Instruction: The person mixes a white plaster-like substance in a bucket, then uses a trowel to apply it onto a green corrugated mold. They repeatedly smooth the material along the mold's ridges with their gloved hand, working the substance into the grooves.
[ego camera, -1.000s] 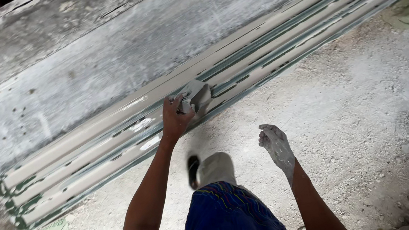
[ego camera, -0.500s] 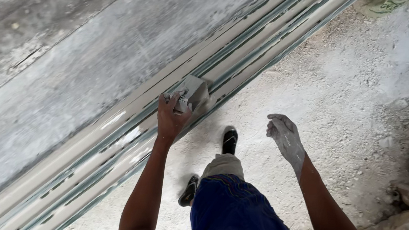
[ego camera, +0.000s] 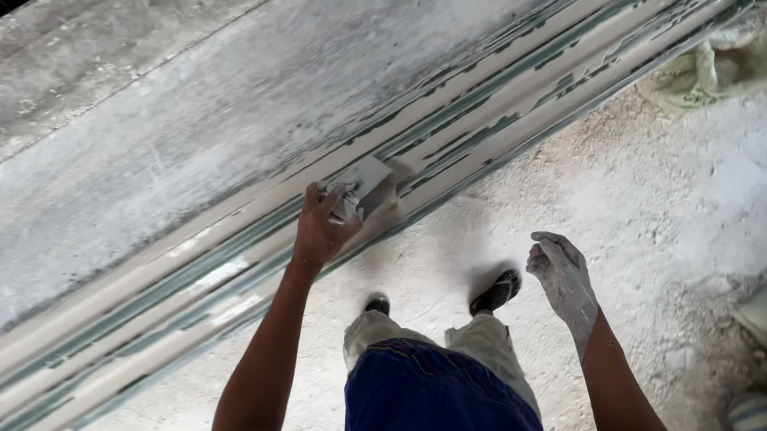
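Our left hand (ego camera: 321, 231) w/ grip closed on a pad (ego camera: 364, 187), pressed to the moulding (ego camera: 520, 71). Right hand (ego camera: 562, 275) hangs free, fingers loose, above the floor (ego camera: 664, 207).

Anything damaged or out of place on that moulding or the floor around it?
Yes: the long ridged moulding shows patchy green streaks through its pale coating, worn unevenly beside the sanding block under the left hand. White dust coats the right hand and floor.
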